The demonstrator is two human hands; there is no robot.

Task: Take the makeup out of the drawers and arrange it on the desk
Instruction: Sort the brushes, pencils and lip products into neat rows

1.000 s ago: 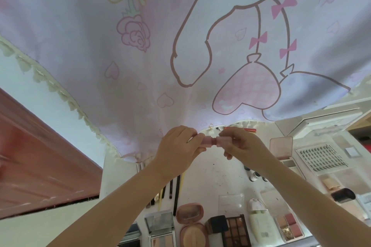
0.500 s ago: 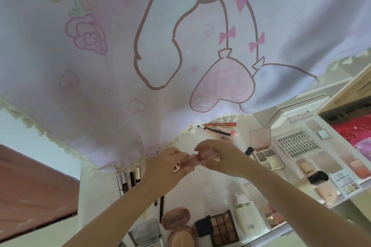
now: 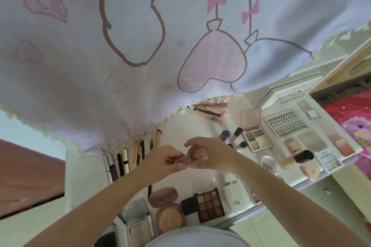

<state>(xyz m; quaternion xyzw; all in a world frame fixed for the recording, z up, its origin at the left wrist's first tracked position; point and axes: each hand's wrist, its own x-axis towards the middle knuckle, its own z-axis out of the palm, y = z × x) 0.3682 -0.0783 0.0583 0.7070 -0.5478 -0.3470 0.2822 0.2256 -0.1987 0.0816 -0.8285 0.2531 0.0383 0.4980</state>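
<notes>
From the head view, both hands meet above the middle of the white desk (image 3: 180, 126); the left hand (image 3: 162, 159) and the right hand (image 3: 208, 153) are closed together on one small pink makeup tube (image 3: 185, 159), each pinching an end, fingertips touching; what kind of product it is cannot be told. Below them lie a brown eyeshadow palette (image 3: 209, 204), a round powder compact (image 3: 170, 219) and a white bottle (image 3: 232, 192); to the left, a row of pencils and brushes (image 3: 128, 156) lies side by side; to the right sit an open pink palette (image 3: 254, 130), a tray of false lashes (image 3: 286, 124) and a foundation bottle with a black cap (image 3: 297, 159), lying on its side. A printed pastel curtain (image 3: 140, 36) hangs over the far edge of the desk.
</notes>
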